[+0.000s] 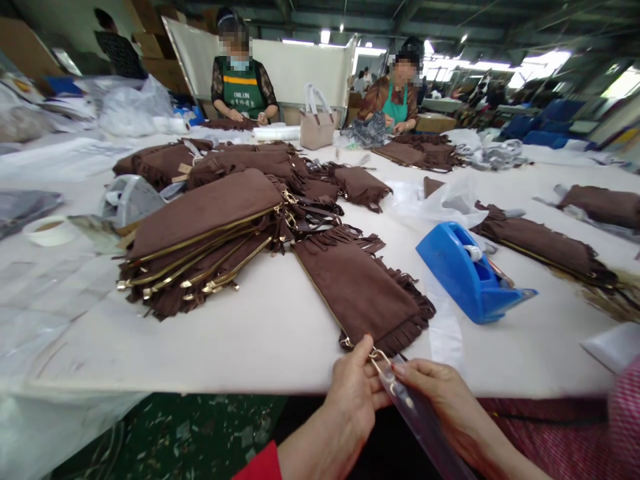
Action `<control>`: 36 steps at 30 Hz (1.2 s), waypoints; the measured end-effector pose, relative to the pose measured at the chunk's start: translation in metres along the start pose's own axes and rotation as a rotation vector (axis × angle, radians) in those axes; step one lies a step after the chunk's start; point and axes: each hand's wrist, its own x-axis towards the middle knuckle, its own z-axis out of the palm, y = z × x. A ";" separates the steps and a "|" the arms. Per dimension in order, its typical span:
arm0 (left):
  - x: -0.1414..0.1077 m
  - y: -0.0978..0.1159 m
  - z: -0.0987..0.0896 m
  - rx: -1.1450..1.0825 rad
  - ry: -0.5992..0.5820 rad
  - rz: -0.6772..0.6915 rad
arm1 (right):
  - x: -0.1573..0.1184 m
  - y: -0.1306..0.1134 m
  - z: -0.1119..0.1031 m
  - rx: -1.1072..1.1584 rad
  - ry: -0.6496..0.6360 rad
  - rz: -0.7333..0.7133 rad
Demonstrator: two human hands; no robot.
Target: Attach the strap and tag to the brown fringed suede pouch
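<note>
Head view: at the near edge of the wide white counter (260,333), the left hand (355,393) is closed in a pinch, thumb and fingers gripping the small gold metal clasp (379,358) at the corner of a flat brown suede pouch with fringed edges (360,287). The right hand (440,393) is also closed, its fingertips pinching the top of a narrow clear plastic sleeve (420,417) that slants down off the counter edge towards the person's lap. The two hands nearly touch at the clasp. The pouch lies flat on the counter just beyond the hands, its gold zip edge on the left, its fringe on the right.

To the left of it sits a fanned stack of the same brown pouches with gold zips (200,247), with more heaped behind. Just right of the pouch stands a blue plastic tape dispenser (467,273), and beyond that another brown fringed pouch (543,243). Loose clear plastic sheeting (45,313) covers the counter's left side.

Across the counter, a person in a green apron (240,90) and a person in a teal apron (397,100) work over their own brown pieces, a beige handbag (317,127) standing between them.
</note>
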 end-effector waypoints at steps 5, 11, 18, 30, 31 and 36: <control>0.004 -0.008 -0.001 -0.001 0.007 0.088 | 0.004 -0.007 0.008 -0.089 0.023 -0.075; 0.000 -0.013 -0.006 0.033 -0.033 0.159 | 0.016 -0.012 0.015 -0.241 0.084 -0.177; -0.006 0.007 -0.006 -0.101 -0.088 -0.058 | 0.018 -0.011 0.018 -0.353 0.109 -0.197; 0.001 0.010 -0.006 -0.114 -0.029 0.060 | 0.023 -0.016 0.030 -0.402 0.159 -0.232; 0.002 0.010 -0.006 -0.106 -0.033 0.064 | 0.025 -0.016 0.031 -0.401 0.170 -0.244; -0.001 0.007 -0.009 -0.075 -0.083 0.116 | 0.026 -0.015 0.033 -0.341 0.186 -0.250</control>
